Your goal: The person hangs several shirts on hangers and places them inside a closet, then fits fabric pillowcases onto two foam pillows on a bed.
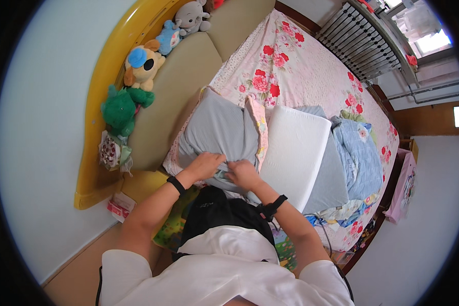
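A pillow in a grey striped cover lies on the bed before me. My left hand pinches fabric at its near edge. Close beside it, my right hand grips the same edge, with fingers curled into the cloth. Between and below the hands shows a bit of greenish fabric, too small to make out. Along the cover's right side stands a pink patterned cloth edge. To the right of my right hand lies a bare white contoured pillow, partly over a grey cushion-like piece.
Folded blue bedding lies right of the grey piece, on the floral bed sheet. Plush toys, including a green one, and a wrapped bouquet line the yellow headboard. A radiator stands beyond the bed.
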Motion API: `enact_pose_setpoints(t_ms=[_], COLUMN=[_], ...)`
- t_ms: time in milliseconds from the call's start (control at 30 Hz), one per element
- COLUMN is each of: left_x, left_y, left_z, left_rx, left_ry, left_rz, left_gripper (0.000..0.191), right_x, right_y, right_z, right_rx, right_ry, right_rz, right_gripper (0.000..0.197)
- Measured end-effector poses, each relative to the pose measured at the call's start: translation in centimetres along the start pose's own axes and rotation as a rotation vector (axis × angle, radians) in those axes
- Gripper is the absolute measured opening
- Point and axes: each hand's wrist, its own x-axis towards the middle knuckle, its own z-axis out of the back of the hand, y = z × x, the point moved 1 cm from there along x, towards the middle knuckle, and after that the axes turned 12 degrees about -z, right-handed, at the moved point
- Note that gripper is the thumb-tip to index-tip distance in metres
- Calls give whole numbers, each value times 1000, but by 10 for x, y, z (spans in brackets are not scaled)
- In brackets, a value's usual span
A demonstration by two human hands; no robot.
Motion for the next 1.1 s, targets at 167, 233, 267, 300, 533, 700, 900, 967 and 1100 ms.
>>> enact_pose_setpoints(t_ms=[167,233,267,300,533,700,900,967,1100], left_x=[-3,-9,-10,-13,6,42,24,18,25], left_y=[-26,-21,-23,-25,-50,-35,-67,-77,-68], left_z=[8,9,9,11,4,19,55,47,13], left_rx=[-92,-109,-111,-161,-205,-54,-29,-108,21], left_ry=[82,-9,0,-78,-273,-313,-479,-396,-321], left_rz=[-71,39,22,14,117,191,-119,-237,-76], left_gripper=[17,11,11,11,19,25,24,24,27], right_x=[-14,-21,-30,-34,-20,-4,0,-6,-37], right_y=[-12,-33,-59,-79,-93,-23,11,3,-5], right_z=[42,41,26,15,-32,22,48,44,42], right_rx=[15,70,167,168,290,813,1091,957,814], right_ry=[-338,-497,-581,-592,-75,-159,-234,-224,-243], right_rz=[10,-160,-353,-364,-479,-399,-327,-360,-619], right_gripper=[50,67,66,66,36,29,32,36,49])
